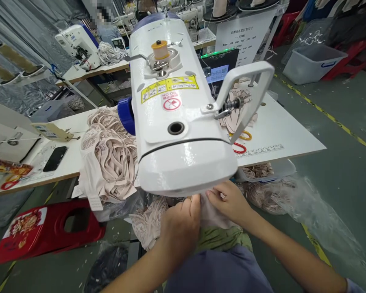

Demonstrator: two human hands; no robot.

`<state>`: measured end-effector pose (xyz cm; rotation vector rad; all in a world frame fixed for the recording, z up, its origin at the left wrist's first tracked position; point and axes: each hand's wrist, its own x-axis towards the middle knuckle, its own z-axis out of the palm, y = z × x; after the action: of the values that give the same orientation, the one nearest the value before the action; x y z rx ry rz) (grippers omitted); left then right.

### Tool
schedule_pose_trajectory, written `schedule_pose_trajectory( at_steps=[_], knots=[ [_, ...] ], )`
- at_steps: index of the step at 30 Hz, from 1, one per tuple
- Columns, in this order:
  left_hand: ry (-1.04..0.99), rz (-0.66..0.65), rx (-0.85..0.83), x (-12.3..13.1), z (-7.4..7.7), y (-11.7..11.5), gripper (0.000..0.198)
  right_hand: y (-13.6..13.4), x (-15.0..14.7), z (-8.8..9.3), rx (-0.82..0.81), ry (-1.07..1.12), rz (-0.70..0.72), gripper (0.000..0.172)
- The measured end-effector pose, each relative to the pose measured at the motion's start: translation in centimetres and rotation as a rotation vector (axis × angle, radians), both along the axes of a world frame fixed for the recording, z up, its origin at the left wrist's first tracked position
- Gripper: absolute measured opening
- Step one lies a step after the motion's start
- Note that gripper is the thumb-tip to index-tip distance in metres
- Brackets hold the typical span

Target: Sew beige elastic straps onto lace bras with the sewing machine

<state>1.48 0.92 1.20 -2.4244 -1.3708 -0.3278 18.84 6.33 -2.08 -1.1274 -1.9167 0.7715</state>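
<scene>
A white sewing machine fills the middle of the head view and hides the needle area beneath its head. Under its front end, my left hand pinches a piece of pale pink fabric, fingers closed on it. My right hand grips the same piece from the right, fingers pressed together. Both hands touch the cloth just below the machine's edge. A heap of beige lace garments and straps lies to the left of the machine on the white table.
Orange and red scissor handles lie right of the machine. A black phone rests on the table's left part. A red stool stands low left. Clear plastic bags of garments sit low right. A person sits at a far machine.
</scene>
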Motion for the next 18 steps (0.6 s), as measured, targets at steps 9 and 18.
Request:
schedule_pose_trajectory(
  at_steps=[9, 18],
  knots=[
    [-0.070, 0.070, 0.013, 0.4, -0.5, 0.4, 0.031, 3.5, -0.2, 0.7, -0.073, 0.009, 0.137, 0.035],
    [-0.094, 0.053, 0.027, 0.2, -0.7, 0.6, 0.023, 4.2, -0.3, 0.7, -0.044, 0.041, 0.172, 0.033]
  ],
)
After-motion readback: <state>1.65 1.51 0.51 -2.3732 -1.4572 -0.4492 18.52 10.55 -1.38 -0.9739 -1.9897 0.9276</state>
